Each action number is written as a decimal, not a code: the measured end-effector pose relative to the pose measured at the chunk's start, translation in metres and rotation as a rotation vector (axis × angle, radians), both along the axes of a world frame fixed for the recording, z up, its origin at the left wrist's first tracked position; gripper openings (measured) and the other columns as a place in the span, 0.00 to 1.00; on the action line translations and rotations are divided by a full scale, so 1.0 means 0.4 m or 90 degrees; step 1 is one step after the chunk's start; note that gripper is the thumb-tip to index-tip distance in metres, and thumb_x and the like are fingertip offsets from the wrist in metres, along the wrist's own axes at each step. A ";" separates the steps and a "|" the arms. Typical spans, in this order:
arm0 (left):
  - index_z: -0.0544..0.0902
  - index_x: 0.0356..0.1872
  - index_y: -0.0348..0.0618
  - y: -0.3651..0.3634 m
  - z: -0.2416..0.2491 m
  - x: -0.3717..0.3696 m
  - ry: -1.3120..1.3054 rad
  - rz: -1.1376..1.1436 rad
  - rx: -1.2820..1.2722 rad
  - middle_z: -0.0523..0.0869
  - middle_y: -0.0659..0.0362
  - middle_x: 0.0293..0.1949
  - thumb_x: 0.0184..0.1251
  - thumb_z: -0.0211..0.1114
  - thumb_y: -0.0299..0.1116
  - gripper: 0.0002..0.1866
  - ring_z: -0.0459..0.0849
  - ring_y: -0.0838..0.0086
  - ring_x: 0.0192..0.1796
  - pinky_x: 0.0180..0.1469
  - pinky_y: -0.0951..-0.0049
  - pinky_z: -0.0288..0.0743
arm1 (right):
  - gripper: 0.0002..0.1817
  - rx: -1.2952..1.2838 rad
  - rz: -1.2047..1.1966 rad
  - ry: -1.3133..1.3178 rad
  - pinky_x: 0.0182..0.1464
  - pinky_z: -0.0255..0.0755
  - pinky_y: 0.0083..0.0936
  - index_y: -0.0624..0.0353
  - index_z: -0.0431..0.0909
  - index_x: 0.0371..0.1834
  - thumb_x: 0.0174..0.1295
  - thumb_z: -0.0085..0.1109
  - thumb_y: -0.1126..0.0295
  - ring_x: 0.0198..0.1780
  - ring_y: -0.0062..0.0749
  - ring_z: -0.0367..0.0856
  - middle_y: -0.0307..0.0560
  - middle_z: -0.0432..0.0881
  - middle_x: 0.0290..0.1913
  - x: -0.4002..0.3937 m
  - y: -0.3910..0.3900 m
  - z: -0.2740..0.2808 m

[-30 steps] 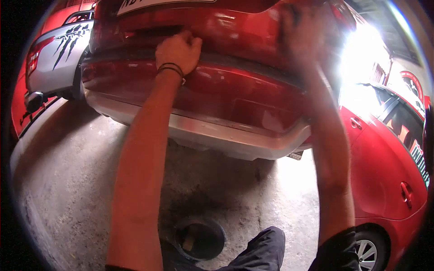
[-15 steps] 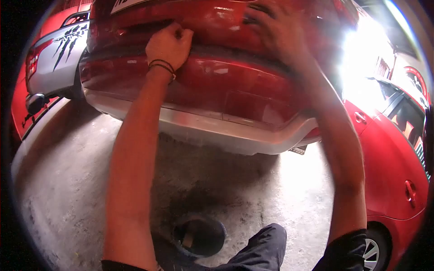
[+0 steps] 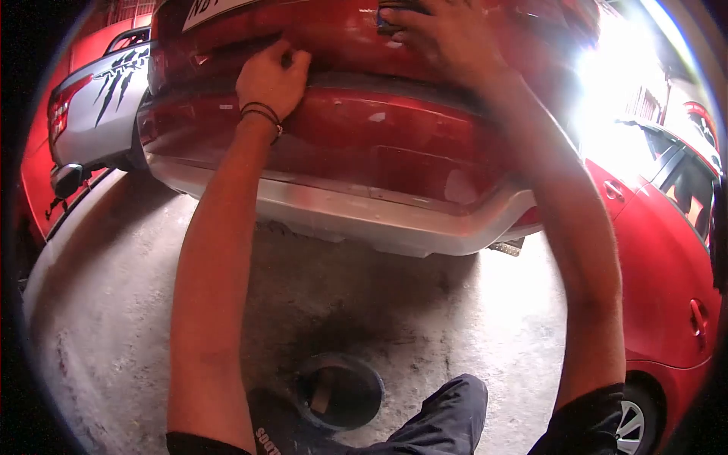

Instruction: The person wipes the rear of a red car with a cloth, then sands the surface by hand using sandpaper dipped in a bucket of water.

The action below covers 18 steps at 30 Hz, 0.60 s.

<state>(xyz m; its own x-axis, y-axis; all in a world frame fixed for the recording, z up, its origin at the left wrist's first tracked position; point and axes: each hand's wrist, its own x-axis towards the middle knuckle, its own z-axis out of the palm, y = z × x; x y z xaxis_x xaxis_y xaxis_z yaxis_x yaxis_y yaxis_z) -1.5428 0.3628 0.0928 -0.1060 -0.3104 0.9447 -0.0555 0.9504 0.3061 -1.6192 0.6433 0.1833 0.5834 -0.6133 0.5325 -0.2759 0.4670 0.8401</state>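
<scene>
The left hand (image 3: 271, 76), wristbands at the wrist, is curled closed against the red bumper (image 3: 364, 144), fingertips tucked at the dark seam above it. The right hand (image 3: 447, 34) is laid open and flat on the panel higher up, over a small dark object that cannot be made out. A silver trim (image 3: 356, 220) edges the bumper below. A grey car (image 3: 95, 114) stands at left, a red car (image 3: 667, 258) at right, and a round floor opening (image 3: 337, 390) lies beneath.

Both arms outstretched, left hand (image 3: 271, 76) curled, right hand (image 3: 447, 34) flat.
</scene>
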 end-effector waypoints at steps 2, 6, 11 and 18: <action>0.89 0.42 0.46 -0.001 0.001 0.006 0.007 -0.005 0.017 0.91 0.46 0.43 0.65 0.61 0.54 0.22 0.88 0.46 0.50 0.54 0.49 0.80 | 0.22 0.046 0.141 -0.341 0.62 0.81 0.41 0.56 0.82 0.63 0.64 0.65 0.73 0.63 0.42 0.80 0.51 0.80 0.62 -0.004 0.024 0.007; 0.89 0.43 0.46 0.012 0.004 0.012 -0.015 -0.015 0.034 0.91 0.46 0.44 0.66 0.60 0.55 0.23 0.88 0.46 0.50 0.54 0.49 0.81 | 0.21 0.092 0.288 -0.700 0.64 0.78 0.43 0.55 0.82 0.63 0.65 0.66 0.71 0.64 0.41 0.79 0.49 0.81 0.61 -0.022 0.055 0.023; 0.89 0.43 0.47 -0.005 -0.008 -0.004 0.007 0.011 -0.008 0.91 0.47 0.44 0.66 0.61 0.56 0.23 0.88 0.46 0.50 0.54 0.50 0.80 | 0.19 0.019 0.042 -0.015 0.59 0.84 0.36 0.59 0.82 0.62 0.67 0.67 0.71 0.56 0.37 0.84 0.47 0.81 0.60 -0.020 0.010 0.018; 0.89 0.44 0.48 0.015 0.001 0.004 -0.017 0.026 0.034 0.91 0.47 0.46 0.67 0.59 0.56 0.23 0.88 0.47 0.52 0.55 0.50 0.80 | 0.20 0.072 0.545 -1.109 0.66 0.74 0.45 0.56 0.86 0.57 0.61 0.71 0.70 0.64 0.45 0.78 0.46 0.82 0.60 -0.008 0.102 0.008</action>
<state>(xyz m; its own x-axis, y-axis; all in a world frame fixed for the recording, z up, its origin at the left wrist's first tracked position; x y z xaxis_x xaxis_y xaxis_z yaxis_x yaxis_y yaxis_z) -1.5412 0.3687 0.0930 -0.1171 -0.3656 0.9234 -0.1026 0.9293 0.3549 -1.6225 0.6843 0.1865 -0.3408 -0.5664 0.7504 -0.7962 -0.2505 -0.5507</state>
